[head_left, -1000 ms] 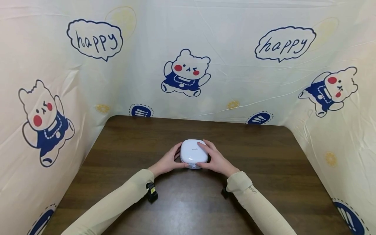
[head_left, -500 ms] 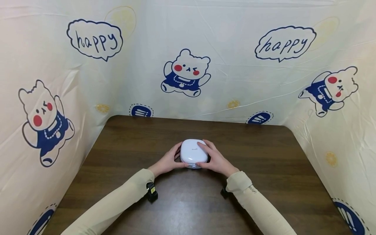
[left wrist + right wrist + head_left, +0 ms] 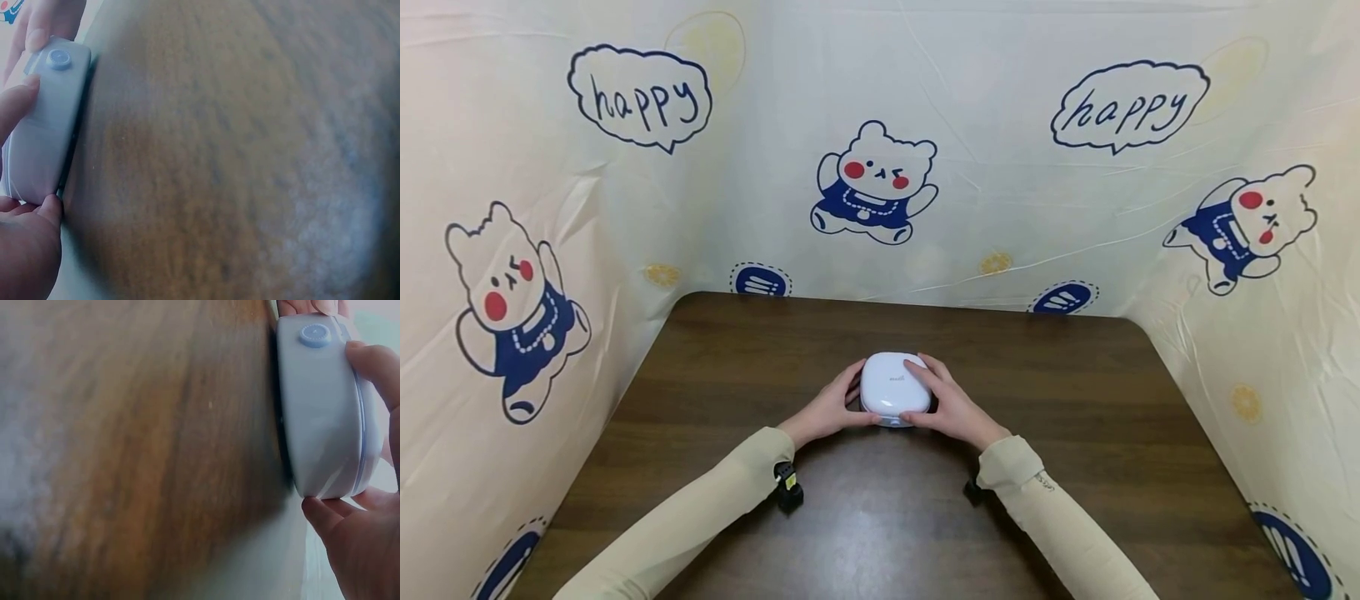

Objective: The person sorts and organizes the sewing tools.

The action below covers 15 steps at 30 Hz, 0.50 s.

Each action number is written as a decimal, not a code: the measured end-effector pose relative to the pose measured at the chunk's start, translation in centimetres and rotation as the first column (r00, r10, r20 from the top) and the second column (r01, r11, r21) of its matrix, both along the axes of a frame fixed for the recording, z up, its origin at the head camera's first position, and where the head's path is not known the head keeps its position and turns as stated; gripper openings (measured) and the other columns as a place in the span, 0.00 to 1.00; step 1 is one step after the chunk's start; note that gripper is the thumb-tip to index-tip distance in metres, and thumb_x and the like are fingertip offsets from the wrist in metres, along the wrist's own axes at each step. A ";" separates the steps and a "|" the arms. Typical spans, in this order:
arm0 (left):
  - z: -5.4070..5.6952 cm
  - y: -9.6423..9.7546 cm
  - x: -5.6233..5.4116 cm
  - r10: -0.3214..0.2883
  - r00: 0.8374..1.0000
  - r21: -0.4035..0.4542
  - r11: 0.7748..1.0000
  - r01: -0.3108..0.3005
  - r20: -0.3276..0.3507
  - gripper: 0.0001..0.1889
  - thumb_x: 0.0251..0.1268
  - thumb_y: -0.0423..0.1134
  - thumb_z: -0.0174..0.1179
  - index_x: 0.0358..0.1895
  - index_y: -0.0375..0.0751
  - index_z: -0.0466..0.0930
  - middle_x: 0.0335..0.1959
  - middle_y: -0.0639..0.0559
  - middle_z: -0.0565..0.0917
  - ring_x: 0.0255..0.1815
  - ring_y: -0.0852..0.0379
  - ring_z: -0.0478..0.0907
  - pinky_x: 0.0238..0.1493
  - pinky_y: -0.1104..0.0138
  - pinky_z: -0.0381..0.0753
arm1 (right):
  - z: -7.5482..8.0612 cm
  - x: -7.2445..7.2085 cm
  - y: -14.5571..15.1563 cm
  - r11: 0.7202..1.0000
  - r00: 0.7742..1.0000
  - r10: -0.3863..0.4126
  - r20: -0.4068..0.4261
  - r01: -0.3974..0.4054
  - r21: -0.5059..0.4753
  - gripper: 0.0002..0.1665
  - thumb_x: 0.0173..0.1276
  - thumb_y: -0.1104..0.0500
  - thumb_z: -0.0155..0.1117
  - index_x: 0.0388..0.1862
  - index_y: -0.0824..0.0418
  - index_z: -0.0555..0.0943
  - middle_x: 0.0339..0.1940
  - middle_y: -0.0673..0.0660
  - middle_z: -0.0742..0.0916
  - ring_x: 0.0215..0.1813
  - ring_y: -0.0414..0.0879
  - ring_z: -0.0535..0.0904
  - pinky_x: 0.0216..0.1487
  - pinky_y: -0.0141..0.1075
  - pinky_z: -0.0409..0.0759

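A glossy white case (image 3: 891,383) with rounded corners and small lettering on top sits on the table, its lid down. My left hand (image 3: 829,406) grips its left side, thumb along the front edge and fingers reaching behind. On the right side, my right hand (image 3: 958,408) holds it likewise, with the index finger over the top and the thumb at the front. The right wrist view shows a round button (image 3: 315,335) on the front wall and a seam running round under the lid. In the left wrist view, the left fingertips (image 3: 51,207) press at the case's lower side.
The brown wooden table (image 3: 737,350) extends around the case. A pale curtain (image 3: 1000,183) printed with bears and the word "happy" encloses the back and both sides. Dark cameras are strapped at the left wrist (image 3: 788,487) and the right wrist (image 3: 973,492).
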<state>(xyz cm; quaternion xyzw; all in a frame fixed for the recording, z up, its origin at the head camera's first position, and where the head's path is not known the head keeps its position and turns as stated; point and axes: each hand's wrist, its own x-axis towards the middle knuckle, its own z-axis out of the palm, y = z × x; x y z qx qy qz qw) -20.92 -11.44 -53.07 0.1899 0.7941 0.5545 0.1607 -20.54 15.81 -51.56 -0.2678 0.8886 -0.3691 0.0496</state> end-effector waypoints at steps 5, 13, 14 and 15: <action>-0.1 -0.2 0.0 -0.004 1.000 -0.012 1.000 0.004 0.004 0.57 0.61 0.39 0.77 0.84 0.33 0.44 0.84 0.35 0.50 0.82 0.40 0.57 0.76 0.54 0.66 | -0.1 0.1 0.1 1.000 1.000 0.013 0.009 -0.013 0.010 0.53 0.66 0.51 0.79 0.84 0.52 0.62 0.85 0.66 0.55 0.82 0.64 0.58 0.76 0.58 0.67; 0.0 -0.2 0.3 0.012 1.000 -0.014 1.000 -0.012 0.014 0.54 0.66 0.42 0.74 0.84 0.33 0.44 0.85 0.35 0.50 0.82 0.39 0.56 0.76 0.52 0.66 | -0.1 0.2 0.1 0.999 0.999 0.029 0.034 -0.030 0.031 0.54 0.68 0.48 0.77 0.86 0.49 0.58 0.87 0.63 0.51 0.83 0.63 0.55 0.78 0.59 0.65; 0.0 -0.3 0.3 0.016 1.000 -0.023 1.000 -0.016 0.015 0.54 0.67 0.43 0.74 0.84 0.34 0.44 0.85 0.35 0.50 0.82 0.40 0.57 0.76 0.52 0.66 | -0.2 0.2 0.1 0.999 0.999 0.028 0.037 -0.030 0.034 0.55 0.68 0.48 0.76 0.86 0.49 0.57 0.87 0.63 0.50 0.84 0.63 0.54 0.78 0.59 0.64; 0.0 -0.3 0.4 0.017 1.000 -0.027 0.999 -0.017 0.017 0.54 0.67 0.44 0.73 0.84 0.34 0.44 0.85 0.35 0.50 0.82 0.40 0.56 0.76 0.52 0.66 | -0.2 0.3 0.1 0.999 0.999 0.031 0.040 -0.032 0.032 0.55 0.68 0.48 0.76 0.87 0.49 0.56 0.87 0.63 0.49 0.84 0.63 0.53 0.78 0.59 0.64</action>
